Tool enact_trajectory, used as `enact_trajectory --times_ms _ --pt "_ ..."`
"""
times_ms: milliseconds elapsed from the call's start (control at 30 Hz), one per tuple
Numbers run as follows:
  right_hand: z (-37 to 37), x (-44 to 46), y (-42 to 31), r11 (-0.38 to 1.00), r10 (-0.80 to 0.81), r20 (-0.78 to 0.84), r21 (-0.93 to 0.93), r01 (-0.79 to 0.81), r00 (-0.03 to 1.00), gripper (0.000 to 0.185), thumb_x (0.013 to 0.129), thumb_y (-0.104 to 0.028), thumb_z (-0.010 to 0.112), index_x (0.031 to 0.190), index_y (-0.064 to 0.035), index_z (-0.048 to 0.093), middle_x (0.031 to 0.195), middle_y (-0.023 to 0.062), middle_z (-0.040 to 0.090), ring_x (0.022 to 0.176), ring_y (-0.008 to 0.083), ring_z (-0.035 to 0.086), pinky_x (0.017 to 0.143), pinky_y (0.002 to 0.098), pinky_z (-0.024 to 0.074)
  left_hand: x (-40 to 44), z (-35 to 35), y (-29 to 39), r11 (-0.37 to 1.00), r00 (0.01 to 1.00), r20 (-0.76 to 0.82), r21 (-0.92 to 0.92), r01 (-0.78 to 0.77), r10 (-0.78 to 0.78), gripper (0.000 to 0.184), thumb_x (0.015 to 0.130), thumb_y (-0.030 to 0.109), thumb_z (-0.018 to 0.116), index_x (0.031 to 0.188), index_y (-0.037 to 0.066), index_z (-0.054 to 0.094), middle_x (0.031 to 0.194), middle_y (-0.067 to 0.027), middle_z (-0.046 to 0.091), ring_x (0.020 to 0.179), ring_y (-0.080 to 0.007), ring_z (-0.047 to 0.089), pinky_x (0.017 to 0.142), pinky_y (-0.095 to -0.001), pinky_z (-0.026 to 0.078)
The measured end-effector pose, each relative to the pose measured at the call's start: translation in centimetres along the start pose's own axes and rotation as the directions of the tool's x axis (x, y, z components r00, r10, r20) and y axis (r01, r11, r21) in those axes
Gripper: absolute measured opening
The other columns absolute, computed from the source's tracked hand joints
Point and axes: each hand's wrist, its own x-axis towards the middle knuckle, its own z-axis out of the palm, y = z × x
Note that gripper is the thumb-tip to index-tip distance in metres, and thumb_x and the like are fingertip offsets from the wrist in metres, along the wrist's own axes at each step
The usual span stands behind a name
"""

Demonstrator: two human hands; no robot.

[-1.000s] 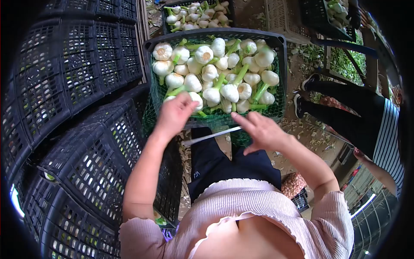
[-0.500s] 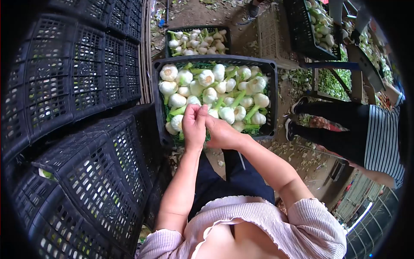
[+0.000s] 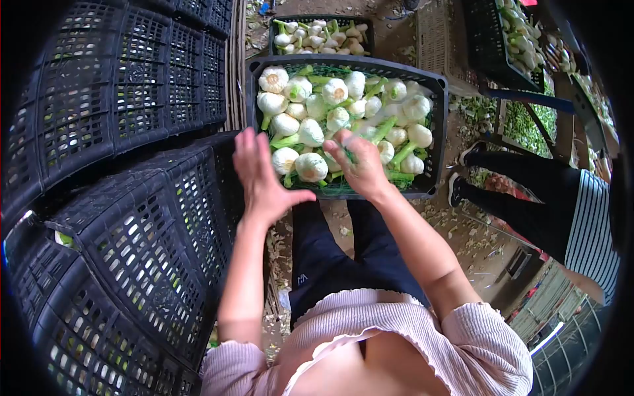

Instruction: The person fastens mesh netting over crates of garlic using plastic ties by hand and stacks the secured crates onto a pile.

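Note:
A black plastic crate [image 3: 436, 142] in front of me is full of garlic bulbs [image 3: 310, 167] with short green stems. Green netting [image 3: 343, 191] shows among the bulbs and along the crate's inner edge. My left hand [image 3: 261, 181], blurred at the fingertips, is open with fingers spread at the crate's near left corner. Over the near middle of the garlic is my right hand [image 3: 363, 168], its fingers curled and partly blurred. A bit of green netting shows between its thumb and fingers.
Black crates [image 3: 145, 237] are stacked along my left. Beyond the full crate stands a smaller crate of garlic [image 3: 320, 36]. To the right, a person in a striped top [image 3: 588, 224] stands near another black crate [image 3: 495, 46]. Peelings litter the ground [image 3: 475, 257].
My hands were together over the crate's near edge; now they are apart, the left moved left and opened, the right moved right. The crate appears higher and further right in view.

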Motion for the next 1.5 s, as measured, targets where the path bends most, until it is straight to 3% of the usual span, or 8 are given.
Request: enact_trajectory --times_ms 200,367,567,700,900,1067,1200,1500 --pt "-3.4 2.4 -2.7 0.724 -0.136 0.328 -0.611 0.32 0.935 0.021 0.066 -0.007 0.056 0.085 -0.0065 0.048 0.072 0.01 0.058 0.063 0.0287 0.058 0.055 0.0372 0.0469 6.0 9.9 -0.4 0.942 0.972 0.048 -0.259 -0.212 0.232 0.066 0.07 0.027 0.06 0.126 0.009 0.03 0.133 -0.013 0.029 0.127 -0.0295 0.019 0.101 -0.0508 0.011" --pt "-4.5 6.9 -6.1 0.394 -0.028 0.746 -0.603 0.694 0.665 0.018 0.071 -0.011 0.055 0.086 -0.0015 0.056 0.075 0.0108 0.06 0.066 0.0248 0.061 0.054 0.0333 0.0482 5.9 11.7 -0.7 0.994 0.995 -0.078 -0.085 -0.068 0.061 0.017 0.068 0.019 0.059 0.082 0.01 0.059 0.08 -0.0043 0.059 0.083 -0.0205 0.054 0.079 -0.0397 0.033" --pt "-13.4 1.4 -4.4 0.957 -0.282 -0.035 -0.084 0.278 0.959 0.084 0.051 -0.031 0.079 0.122 -0.006 0.043 0.11 0.0155 0.05 0.096 0.0237 0.051 0.079 0.0331 0.0449 6.9 10.0 -0.6 0.926 0.998 -0.058 -0.376 0.011 -0.035 0.023 0.082 0.023 0.052 0.067 0.007 0.058 0.058 -0.0072 0.055 0.057 -0.0254 0.051 0.066 -0.0341 0.034" --pt "-9.9 -8.5 -1.7 0.858 0.001 0.064 -0.513 0.032 0.998 0.101 0.042 -0.035 0.081 0.128 -0.013 0.032 0.116 0.0155 0.043 0.096 0.0323 0.052 0.076 0.0382 0.0474 7.0 9.6 -0.4 0.889 0.996 -0.017 -0.452 0.067 -0.084 0.023 0.083 0.023 0.051 0.069 0.007 0.059 0.058 -0.0067 0.055 0.056 -0.0251 0.05 0.064 -0.0345 0.034" --pt "-6.1 -9.5 3.9 0.721 0.162 0.025 -0.686 -0.101 0.987 0.07 0.065 -0.014 0.063 0.128 -0.0139 0.033 0.102 0.0113 0.049 0.078 0.0271 0.056 0.063 0.0335 0.0488 6.6 9.6 -0.8 0.797 0.984 0.076 -0.578 0.174 -0.16 0.018 0.083 0.019 0.051 0.078 0.004 0.061 0.068 -0.0117 0.058 0.063 -0.0291 0.051 0.062 -0.0374 0.037" --pt "-5.9 -2.7 3.0 0.813 -0.287 0.04 -0.519 0.266 0.957 0.008 0.071 -0.011 0.053 0.073 -0.0068 0.046 0.064 0.0082 0.049 0.057 0.0249 0.054 0.05 0.0359 0.0437 7.5 7.4 0.1 0.931 0.977 0.137 -0.347 -0.108 0.164 0.018 0.078 0.024 0.059 0.085 0.008 0.054 0.068 -0.0087 0.058 0.065 -0.0267 0.053 0.065 -0.0369 0.032" --pt "-4.1 1.0 2.2 0.819 -0.221 0.02 -0.539 0.197 0.975 0.011 0.072 -0.009 0.052 0.079 -0.0041 0.046 0.069 0.0099 0.052 0.061 0.027 0.058 0.051 0.0367 0.0462 7.9 6.8 0.4 0.95 0.845 0.434 -0.168 -0.264 0.312 0.089 0.04 0.057 0.072 0.113 0.013 0.045 0.069 -0.0056 0.061 0.066 -0.0215 0.057 0.065 -0.034 0.033" --pt "-3.5 1.6 -1.6 0.774 -0.079 0.211 -0.603 0.193 0.974 0.016 0.069 -0.006 0.052 0.083 -0.0038 0.046 0.075 0.0113 0.052 0.065 0.0287 0.058 0.054 0.0375 0.0473 5.4 14.7 -2.4 0.865 0.875 0.01 -0.15 -0.478 0.485 0.013 0.065 0.016 0.06 0.067 0.011 0.048 0.062 -0.0061 0.048 0.059 -0.0264 0.046 0.061 -0.0367 0.032"
